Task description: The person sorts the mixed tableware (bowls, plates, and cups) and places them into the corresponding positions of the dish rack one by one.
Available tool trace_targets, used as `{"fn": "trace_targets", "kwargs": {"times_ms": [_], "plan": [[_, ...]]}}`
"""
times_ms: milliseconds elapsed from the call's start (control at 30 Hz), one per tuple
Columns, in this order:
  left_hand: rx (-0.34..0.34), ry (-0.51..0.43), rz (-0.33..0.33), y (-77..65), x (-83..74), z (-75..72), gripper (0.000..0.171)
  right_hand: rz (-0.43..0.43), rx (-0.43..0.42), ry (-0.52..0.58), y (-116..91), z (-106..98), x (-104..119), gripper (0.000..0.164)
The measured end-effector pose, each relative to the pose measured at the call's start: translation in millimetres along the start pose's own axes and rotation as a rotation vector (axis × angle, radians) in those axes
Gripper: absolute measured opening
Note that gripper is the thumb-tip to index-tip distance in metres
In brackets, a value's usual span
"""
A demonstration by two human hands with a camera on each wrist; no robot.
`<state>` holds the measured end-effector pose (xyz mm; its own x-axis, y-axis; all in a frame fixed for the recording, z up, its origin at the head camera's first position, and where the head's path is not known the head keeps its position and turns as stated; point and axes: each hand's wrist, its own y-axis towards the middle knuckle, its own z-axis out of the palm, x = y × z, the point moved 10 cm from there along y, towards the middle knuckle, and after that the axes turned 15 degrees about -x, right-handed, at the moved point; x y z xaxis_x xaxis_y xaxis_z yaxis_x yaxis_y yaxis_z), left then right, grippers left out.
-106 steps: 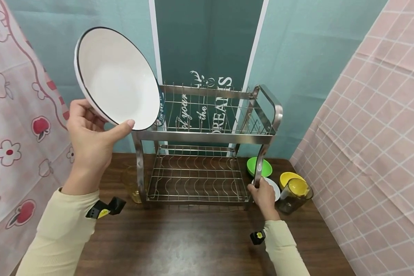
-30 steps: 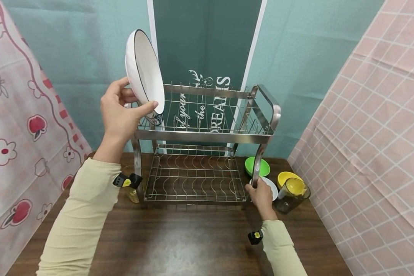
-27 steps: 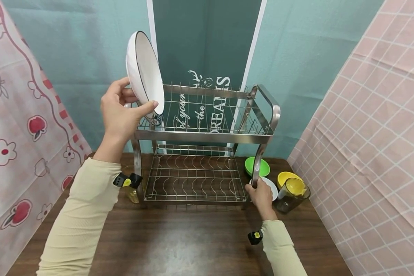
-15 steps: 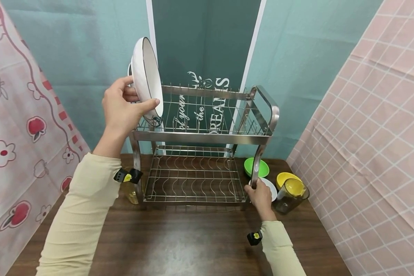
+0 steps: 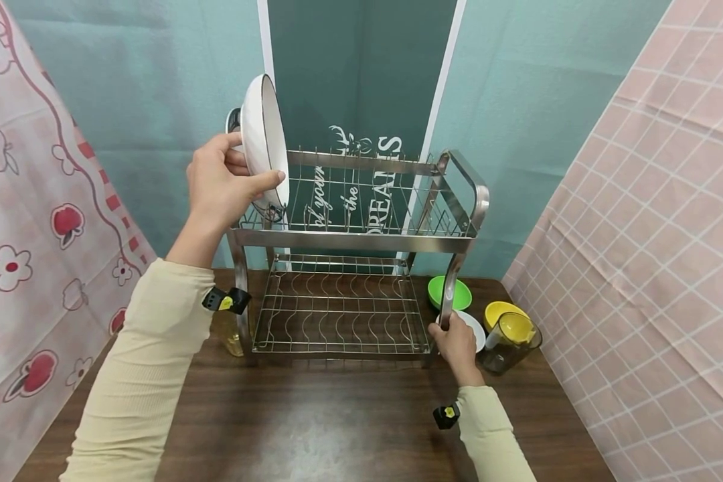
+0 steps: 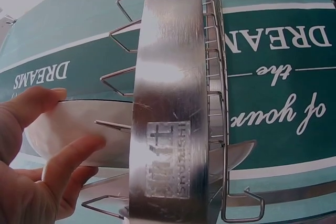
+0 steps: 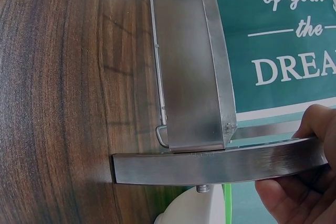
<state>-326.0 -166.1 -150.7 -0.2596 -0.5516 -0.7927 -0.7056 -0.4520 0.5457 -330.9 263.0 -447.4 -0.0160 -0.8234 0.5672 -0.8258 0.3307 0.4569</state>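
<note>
In the head view my left hand [image 5: 219, 177] holds a white bowl [image 5: 265, 130] with a dark rim, thumb at the near edge and fingers behind. The bowl stands nearly on edge at the left end of the upper tier of a metal dish rack [image 5: 355, 242]. Its lower part sits among the wires, as the left wrist view also shows. Another white, dark-rimmed dish [image 5: 233, 119] shows just behind it, mostly hidden. Low on the right, my right hand [image 5: 456, 343] grips the rack's front leg [image 7: 210, 167], fingers wrapped around the metal.
Right of the rack are a green bowl [image 5: 449, 293], a white dish [image 5: 473, 331], a yellow bowl [image 5: 499, 310] and a dark clear glass [image 5: 501, 356]. An amber glass [image 5: 233, 343] stands behind the left leg. Curtains close in the wooden table [image 5: 325, 415].
My left hand has brought the bowl right and down from above the rack's left side, turning it from facing me to edge-on, into the upper tier. My right hand keeps its grip on the leg.
</note>
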Motion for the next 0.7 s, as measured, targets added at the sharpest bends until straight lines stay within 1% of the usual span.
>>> {"fn": "trace_targets", "kwargs": {"times_ms": [200,400,567,700], "plan": [[0.005,0.025,0.013,-1.1,-2.8,1.9,0.063,0.003,0.012,0.011,-0.8,-0.6,0.7,0.013],[0.041,0.085,0.029,-0.8,-5.4,5.0,0.063,0.006,0.007,0.008,-1.4,-1.9,1.4,0.014],[0.064,0.129,0.019,-1.0,-6.6,7.2,0.066,0.007,0.013,0.003,-1.4,-2.7,2.5,0.014],[0.068,0.141,0.033,-0.9,-9.1,8.3,0.059,0.011,0.018,0.004,-1.5,-2.8,3.1,0.014]]}}
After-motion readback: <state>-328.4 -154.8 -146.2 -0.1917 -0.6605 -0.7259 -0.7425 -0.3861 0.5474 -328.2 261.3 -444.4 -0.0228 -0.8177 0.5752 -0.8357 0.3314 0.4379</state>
